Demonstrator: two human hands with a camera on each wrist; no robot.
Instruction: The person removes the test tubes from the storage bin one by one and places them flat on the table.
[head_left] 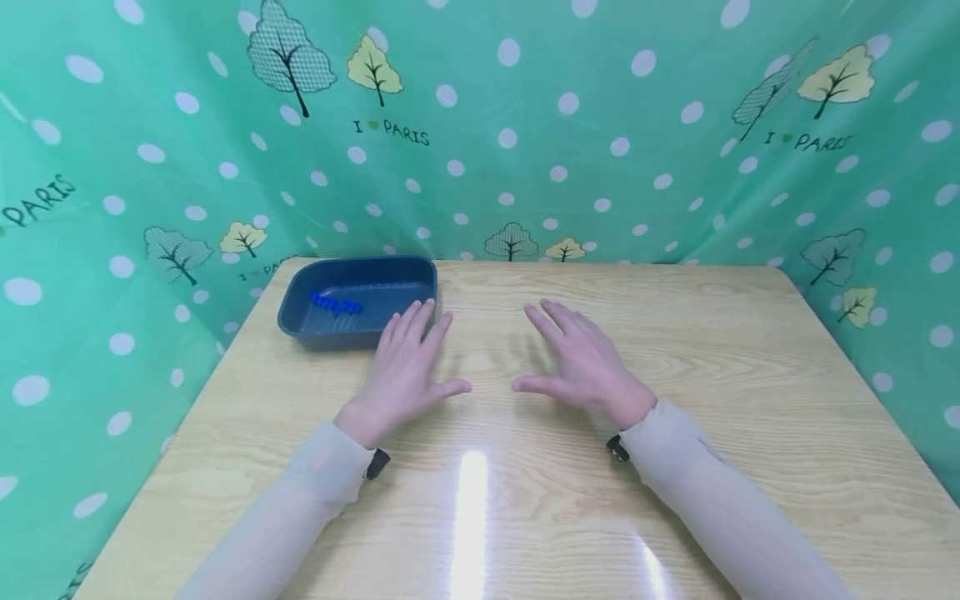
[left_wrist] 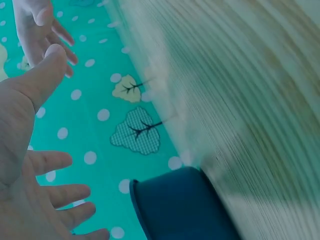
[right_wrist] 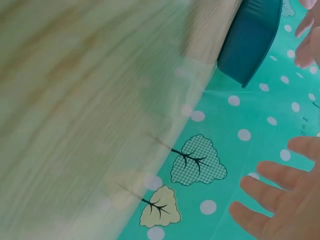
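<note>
While our left hand (head_left: 397, 371) and right hand (head_left: 588, 367) hold nothing, fingers loosely spread, the bright-blue, knobbly, elongated cluster (head_left: 336, 304) lies beyond and left of our nearer, left fingers, its long axis roughly sideways inside the dark-blue, rectangular, plastic-looking tray (head_left: 330, 341).

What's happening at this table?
A person has both arms out over a wood-grain table, handling nothing right now. The left grip is open and empty, close to a dark blue tub; the right grip, also open and empty, is farther right. Small bright-blue pieces, too small to identify, lie inside the tub.
</note>
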